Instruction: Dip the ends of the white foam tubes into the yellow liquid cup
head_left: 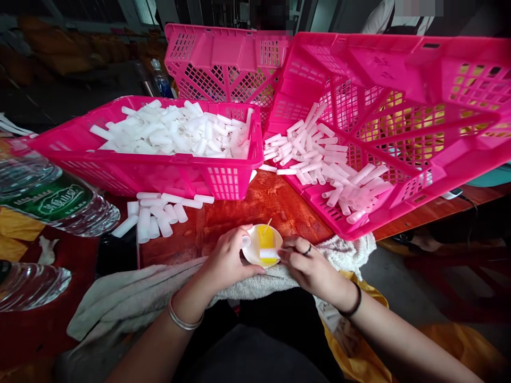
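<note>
A small white bowl (250, 254) with yellow liquid and a thin stick (267, 225) in it stands at the table's front edge. My left hand (231, 255) is at the bowl's left side, its fingers closed on a short white tube (246, 241) whose round end faces up. From the right, my right hand (307, 263) pinches another white tube (269, 254), which lies level over the yellow liquid. Whether that tube touches the liquid cannot be told.
A pink basket (159, 173) full of white tubes stands behind left; a tilted pink basket (347, 226) holds more at right. Loose tubes (154, 221), bottles (59, 197) and a towel (139, 292) lie nearby. A person (407, 24) is behind.
</note>
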Demonstrator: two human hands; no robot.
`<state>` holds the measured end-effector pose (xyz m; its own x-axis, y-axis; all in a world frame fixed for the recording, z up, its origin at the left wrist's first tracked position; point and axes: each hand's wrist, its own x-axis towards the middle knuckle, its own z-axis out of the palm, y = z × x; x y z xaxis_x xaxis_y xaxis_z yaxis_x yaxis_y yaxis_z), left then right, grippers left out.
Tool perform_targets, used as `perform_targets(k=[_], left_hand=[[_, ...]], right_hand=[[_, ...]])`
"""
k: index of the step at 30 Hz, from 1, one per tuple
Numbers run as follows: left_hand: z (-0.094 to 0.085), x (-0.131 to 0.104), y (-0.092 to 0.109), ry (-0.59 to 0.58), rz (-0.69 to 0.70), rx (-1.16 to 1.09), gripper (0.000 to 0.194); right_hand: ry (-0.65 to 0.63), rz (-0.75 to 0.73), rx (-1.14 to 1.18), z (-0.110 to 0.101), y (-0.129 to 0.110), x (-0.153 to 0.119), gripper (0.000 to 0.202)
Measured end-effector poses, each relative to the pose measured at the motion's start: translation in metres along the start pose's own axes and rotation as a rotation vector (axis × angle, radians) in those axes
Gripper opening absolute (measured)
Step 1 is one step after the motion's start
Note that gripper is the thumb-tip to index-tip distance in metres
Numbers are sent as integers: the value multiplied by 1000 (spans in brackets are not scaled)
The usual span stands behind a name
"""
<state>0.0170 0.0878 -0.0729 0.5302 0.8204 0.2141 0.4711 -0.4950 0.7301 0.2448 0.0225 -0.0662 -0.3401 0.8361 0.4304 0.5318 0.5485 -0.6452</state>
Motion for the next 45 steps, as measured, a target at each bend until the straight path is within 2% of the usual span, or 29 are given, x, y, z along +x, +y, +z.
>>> perform_targets(k=[2,5,6,7,11,13,15,17,18,22,24,27,29,31,32,35,38,40,41,43,45], left_hand=[[0,0,1,0,1,-3,85],[1,-1,1,3,-13,13,86],[1,-1,1,10,-14,23,86],[1,-1,0,19,-10,32,86],[2,-2,-1,35,18,43,87],[2,-2,-2,28,20,39,87],[2,-1,-1,23,9,41,87],[1,-1,0,25,-7,47,86],[1,0,1,29,-15,51,86],[1,2,3,29,-22,77,87],[-1,2,3,11,-13,91,88],[-8,2,5,27,56,158,81],[-17,2,11,54,113,218,53],[-27,1,21,20,159,255,19],[-33,1,27,-12,184,268,15],[-46,0,43,-58,296,369,21],[-51,-3,55,-26,372,528,26],[-47,-7,65,-28,349,562,23],[-43,-10,71,-58,318,525,19],[-29,-20,87,-144,242,344,14],[-16,-31,101,-215,171,114,13]], right_hand=[[5,8,27,3,0,-2,15],[53,214,186,7,1,-6,19],[68,240,192,8,1,-7,19],[77,227,161,9,1,-7,18],[75,12,-33,9,-3,-9,13],[87,69,26,10,-5,-9,15],[100,203,112,10,-6,-10,22],[102,234,92,9,-6,-11,24],[95,185,35,8,-5,-12,21],[56,-167,-190,6,3,-16,19],[95,-204,-154,6,6,-16,18],[273,27,128,6,3,-12,7],[363,211,347,5,-4,-7,12],[385,296,501,3,-15,-1,16],[371,309,547,1,-20,2,17],[307,297,595,-6,-34,10,20],[213,301,494,-13,-43,15,22],[176,253,290,-14,-49,19,15],[186,198,160,-13,-52,21,13],[238,58,-58,-10,-62,23,23],[276,-33,-157,-8,-73,20,30]])
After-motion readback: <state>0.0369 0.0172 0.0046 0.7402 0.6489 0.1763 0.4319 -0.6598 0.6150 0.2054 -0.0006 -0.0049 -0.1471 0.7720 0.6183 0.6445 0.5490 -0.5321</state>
